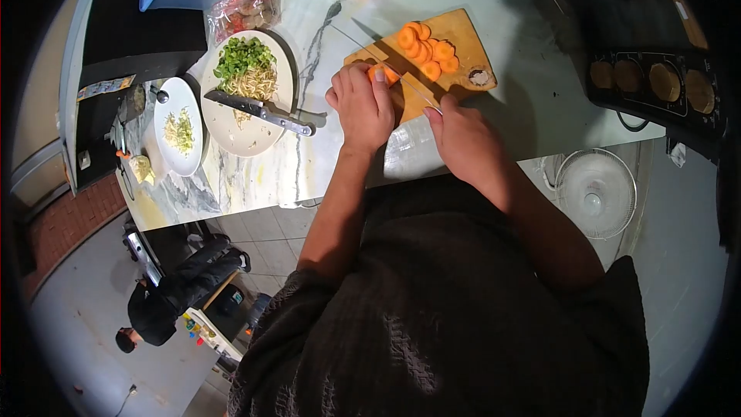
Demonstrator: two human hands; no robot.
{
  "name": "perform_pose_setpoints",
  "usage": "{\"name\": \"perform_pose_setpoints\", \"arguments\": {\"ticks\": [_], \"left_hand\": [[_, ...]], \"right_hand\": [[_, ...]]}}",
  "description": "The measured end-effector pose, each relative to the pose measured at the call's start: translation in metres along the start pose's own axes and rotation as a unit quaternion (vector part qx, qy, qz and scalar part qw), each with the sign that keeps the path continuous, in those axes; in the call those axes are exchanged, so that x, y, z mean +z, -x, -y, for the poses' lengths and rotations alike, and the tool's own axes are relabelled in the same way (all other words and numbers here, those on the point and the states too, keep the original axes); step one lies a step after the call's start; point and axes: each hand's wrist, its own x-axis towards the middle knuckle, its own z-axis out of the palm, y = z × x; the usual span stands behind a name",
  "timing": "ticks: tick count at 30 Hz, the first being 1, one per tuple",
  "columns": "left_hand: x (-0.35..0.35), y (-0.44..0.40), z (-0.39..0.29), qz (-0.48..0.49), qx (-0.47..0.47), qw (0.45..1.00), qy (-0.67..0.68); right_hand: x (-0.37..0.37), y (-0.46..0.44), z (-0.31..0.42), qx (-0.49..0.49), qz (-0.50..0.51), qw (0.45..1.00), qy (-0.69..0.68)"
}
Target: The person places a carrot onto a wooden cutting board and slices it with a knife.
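Hard shadows, dark fisheye-warped edges

You look from your head, forward and down over your shirt, low in the frame, with the counter close across the upper middle and the floor farther off at lower left.

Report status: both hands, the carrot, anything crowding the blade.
Left hand steadying carrot piece on cutting board. Right hand gripping knife, blade at the carrot piece. Cut carrot slices lying close beside the blade.
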Motion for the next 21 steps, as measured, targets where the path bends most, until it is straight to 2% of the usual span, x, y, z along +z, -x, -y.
{"name": "perform_pose_setpoints", "arguments": {"ticks": [7, 10, 12, 19, 21], "left_hand": [[0.001, -0.001, 0.002, -0.002, 0.016, 1.0, -0.011], [0.003, 0.0, 0.001, -0.005, 0.01, 1.0, -0.012], [0.003, -0.003, 0.003, 0.0, 0.013, 1.0, -0.011], [0.008, 0.001, 0.006, -0.007, 0.024, 0.999, -0.03], [0.007, 0.001, 0.005, -0.008, 0.026, 0.999, -0.031]], "right_hand": [[-0.002, -0.007, 0.0, -0.026, -0.005, 0.999, 0.019], [-0.004, -0.007, -0.003, 0.001, 0.016, 1.0, 0.015], [-0.001, -0.012, -0.005, -0.045, -0.003, 0.999, 0.018], [0.001, -0.012, -0.008, -0.02, 0.023, 1.0, 0.007], [0.011, -0.025, -0.011, -0.065, 0.008, 0.998, 0.018]]}}
